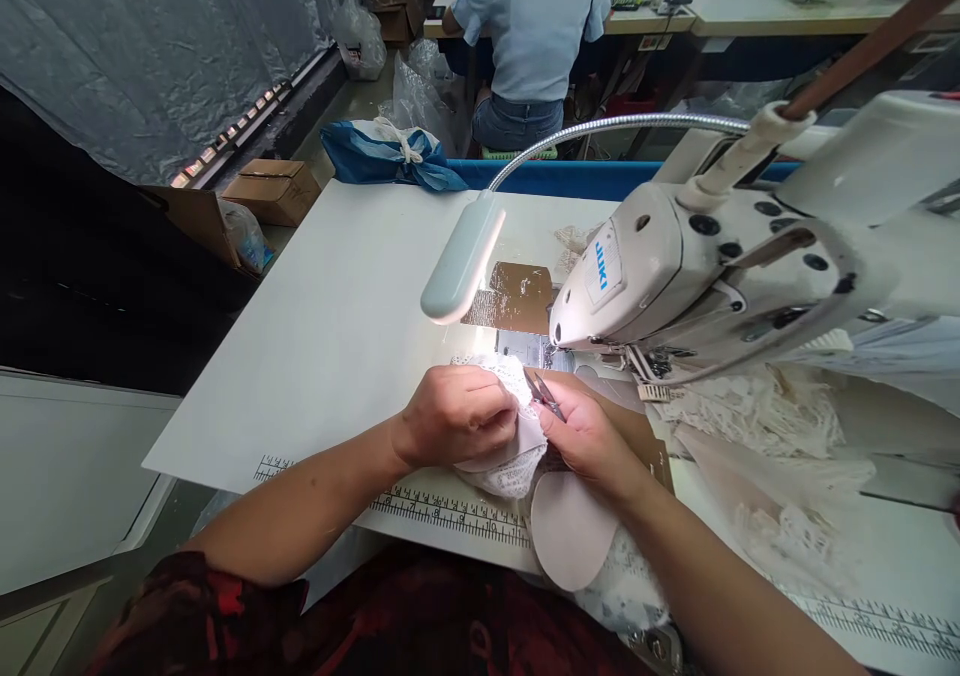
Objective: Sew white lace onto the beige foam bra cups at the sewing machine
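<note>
Two hands, the left hand (461, 418) and the right hand (592, 436), meet just in from the near edge of the desk (330, 306), with a piece of white lace cloth (501, 478) between them. The left hand's fingers are curled inward and closed on the cloth; their tips are partly hidden, so the exact grip cannot be told. The right hand's fingers are bent around a small pair of scissors (549, 398), its thumb against the edge of the lace. The blades point away from the near edge and stand slightly apart.

The lace hangs below the left hand toward the ruler (450, 518) marked along the desk's near edge. Beneath the right wrist, a pale oval pad (574, 533) overlaps that same edge, with more lace under it.

Beyond the hands, a white sewing machine (637, 256) reaches in from the desk's right side, its head near the scissors. A lamp (461, 261) on a bendable metal neck hangs to the left of it, over a brown patch (525, 294) on the desktop. A heap of lace (772, 411) lies right of the needle area. At the far left corner sits a blue cloth bundle (390, 156) tied with white cord. Past the far edge, a person (532, 36) in a light blue shirt sits facing away.
</note>
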`<move>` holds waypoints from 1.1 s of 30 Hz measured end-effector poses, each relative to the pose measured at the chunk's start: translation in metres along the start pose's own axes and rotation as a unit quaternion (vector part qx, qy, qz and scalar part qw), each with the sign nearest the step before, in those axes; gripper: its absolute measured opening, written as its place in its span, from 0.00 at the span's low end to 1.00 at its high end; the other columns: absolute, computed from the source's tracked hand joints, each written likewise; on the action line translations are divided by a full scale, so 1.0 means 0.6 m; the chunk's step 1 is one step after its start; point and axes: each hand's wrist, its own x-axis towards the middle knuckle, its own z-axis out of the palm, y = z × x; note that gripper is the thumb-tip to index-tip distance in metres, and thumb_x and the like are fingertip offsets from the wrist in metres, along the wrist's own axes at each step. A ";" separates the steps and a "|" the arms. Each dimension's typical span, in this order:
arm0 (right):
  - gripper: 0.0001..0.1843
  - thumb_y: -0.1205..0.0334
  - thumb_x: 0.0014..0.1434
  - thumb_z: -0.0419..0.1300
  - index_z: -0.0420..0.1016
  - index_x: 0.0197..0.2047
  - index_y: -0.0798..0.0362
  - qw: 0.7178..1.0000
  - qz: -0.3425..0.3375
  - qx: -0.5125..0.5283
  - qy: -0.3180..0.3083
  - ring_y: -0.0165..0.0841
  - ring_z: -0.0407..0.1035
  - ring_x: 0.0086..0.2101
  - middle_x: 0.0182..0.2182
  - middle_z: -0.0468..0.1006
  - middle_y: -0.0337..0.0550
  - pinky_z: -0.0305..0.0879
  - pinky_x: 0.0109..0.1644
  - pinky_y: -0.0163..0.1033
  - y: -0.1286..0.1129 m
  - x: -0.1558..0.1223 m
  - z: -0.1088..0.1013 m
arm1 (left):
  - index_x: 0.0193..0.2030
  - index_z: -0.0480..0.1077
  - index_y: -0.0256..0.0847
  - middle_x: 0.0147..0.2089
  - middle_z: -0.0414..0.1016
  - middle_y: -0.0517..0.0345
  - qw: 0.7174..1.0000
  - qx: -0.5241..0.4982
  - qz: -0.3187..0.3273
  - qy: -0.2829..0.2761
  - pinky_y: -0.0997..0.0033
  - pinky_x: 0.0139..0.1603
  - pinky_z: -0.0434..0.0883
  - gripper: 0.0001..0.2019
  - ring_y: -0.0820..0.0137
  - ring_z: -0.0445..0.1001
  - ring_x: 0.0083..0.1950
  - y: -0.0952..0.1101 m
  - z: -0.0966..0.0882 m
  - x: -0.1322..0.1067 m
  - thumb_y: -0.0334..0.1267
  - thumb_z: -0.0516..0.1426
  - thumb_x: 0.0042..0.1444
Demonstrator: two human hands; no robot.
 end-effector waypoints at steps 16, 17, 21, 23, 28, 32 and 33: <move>0.16 0.55 0.65 0.48 0.56 0.26 0.49 0.975 -0.084 -0.199 0.059 0.30 0.58 0.27 0.24 0.62 0.35 0.56 0.32 0.37 -0.011 0.002 -0.009 | 0.25 0.65 0.41 0.21 0.70 0.64 1.000 0.004 -0.004 0.009 0.74 0.25 0.63 0.07 0.76 0.63 0.22 0.000 -0.005 0.001 0.29 0.52 0.52; 0.16 0.55 0.65 0.48 0.58 0.26 0.49 0.972 -0.080 -0.212 0.059 0.31 0.59 0.28 0.24 0.64 0.36 0.57 0.32 0.37 -0.013 0.001 -0.011 | 0.26 0.66 0.41 0.21 0.70 0.63 1.000 0.001 -0.012 -0.006 0.74 0.26 0.64 0.07 0.75 0.65 0.23 -0.001 -0.006 0.000 0.30 0.52 0.54; 0.12 0.54 0.64 0.49 0.70 0.38 0.50 0.958 -0.034 -0.270 0.090 0.34 0.67 0.31 0.30 0.74 0.39 0.60 0.34 0.37 -0.014 -0.002 -0.022 | 0.39 0.70 0.39 0.35 0.76 0.55 0.994 -0.003 -0.060 -0.092 0.69 0.38 0.70 0.07 0.69 0.72 0.37 -0.008 -0.008 0.000 0.37 0.53 0.59; 0.13 0.52 0.63 0.49 0.71 0.42 0.48 0.946 -0.009 -0.301 0.119 0.34 0.68 0.30 0.31 0.77 0.39 0.59 0.33 0.37 -0.011 -0.006 -0.027 | 0.44 0.70 0.38 0.43 0.75 0.50 0.988 -0.003 -0.076 -0.138 0.65 0.44 0.71 0.11 0.64 0.73 0.44 -0.013 -0.006 0.000 0.41 0.53 0.60; 0.18 0.44 0.61 0.50 0.68 0.30 0.48 0.922 0.008 -0.356 0.154 0.30 0.62 0.22 0.20 0.70 0.34 0.54 0.27 0.34 -0.012 -0.015 -0.041 | 0.45 0.72 0.36 0.50 0.73 0.47 0.969 0.021 -0.075 -0.235 0.59 0.52 0.69 0.13 0.58 0.70 0.51 -0.019 0.005 -0.002 0.42 0.55 0.58; 0.20 0.46 0.62 0.50 0.62 0.24 0.50 0.915 -0.032 -0.388 0.107 0.29 0.60 0.23 0.20 0.68 0.35 0.54 0.28 0.34 -0.030 -0.026 -0.057 | 0.50 0.70 0.35 0.56 0.70 0.45 0.964 0.059 -0.059 -0.251 0.56 0.56 0.66 0.17 0.56 0.67 0.56 -0.015 0.012 -0.003 0.42 0.53 0.60; 0.19 0.49 0.62 0.50 0.63 0.24 0.50 0.913 -0.041 -0.398 0.076 0.29 0.61 0.24 0.22 0.69 0.36 0.54 0.29 0.35 -0.035 -0.029 -0.061 | 0.52 0.69 0.35 0.57 0.69 0.44 0.962 0.070 -0.053 -0.258 0.55 0.57 0.66 0.18 0.55 0.66 0.58 -0.014 0.014 -0.002 0.42 0.52 0.60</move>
